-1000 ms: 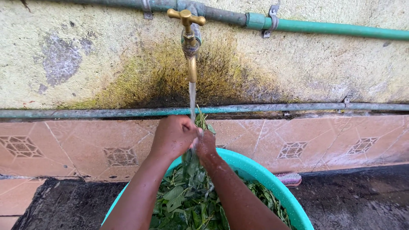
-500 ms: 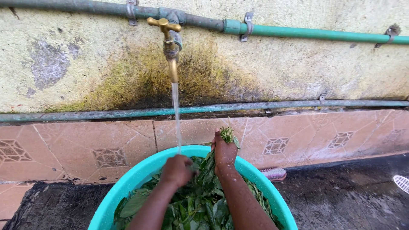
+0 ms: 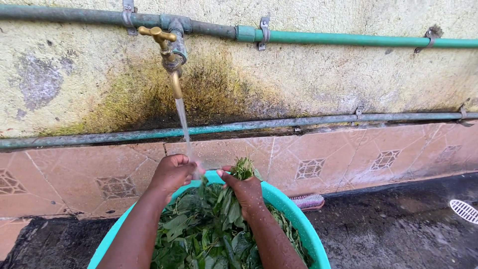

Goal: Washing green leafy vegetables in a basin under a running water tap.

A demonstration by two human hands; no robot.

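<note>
Under the brass tap's falling water stream (image 3: 183,124), the left hand (image 3: 173,173) sits nearest, grip closed on nothing visible, while the right hand (image 3: 245,189) just beside it pinches an upright bunch of green leaves (image 3: 243,168) over the turquoise plastic basin (image 3: 308,234).

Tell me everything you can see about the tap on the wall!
The tap looks like brass, yellow-gold and a bit dull. It has a small cross handle on top and a narrow spout pointing down. It is joined to a greenish pipe clamped along the stained wall. It is turned on: a thin stream of water falls slightly rightwards from the spout to the hands over the basin. No hand touches it.
</note>
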